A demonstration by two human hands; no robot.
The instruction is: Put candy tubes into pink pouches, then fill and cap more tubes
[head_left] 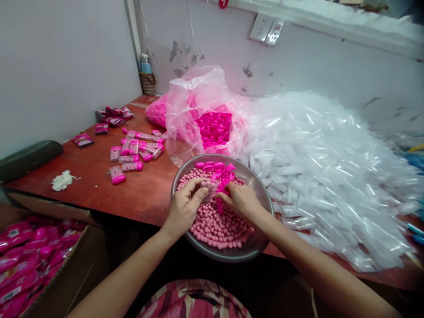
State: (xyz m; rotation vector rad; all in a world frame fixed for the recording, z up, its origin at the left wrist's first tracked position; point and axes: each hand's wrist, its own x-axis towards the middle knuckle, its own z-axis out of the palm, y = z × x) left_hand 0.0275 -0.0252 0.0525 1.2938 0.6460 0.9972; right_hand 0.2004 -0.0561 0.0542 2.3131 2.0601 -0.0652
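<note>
A metal bowl [255, 249] at the table's front edge holds many small pink balls [215, 227] and several bright pink caps [215, 168] at its far side. My left hand [183, 205] and my right hand [241, 201] meet over the bowl. Between them is a small clear tube [209, 187] partly filled with pink balls. Left fingers pinch the tube from the left. My right hand is closed at the tube's right end; what its fingers hold is hidden.
An open plastic bag [198, 115] of pink caps stands behind the bowl. A large heap of clear tubes [331, 168] covers the right side. Filled capped tubes [135, 152] and packets [114, 114] lie at left. A cardboard box [49, 260] of pink packets sits lower left.
</note>
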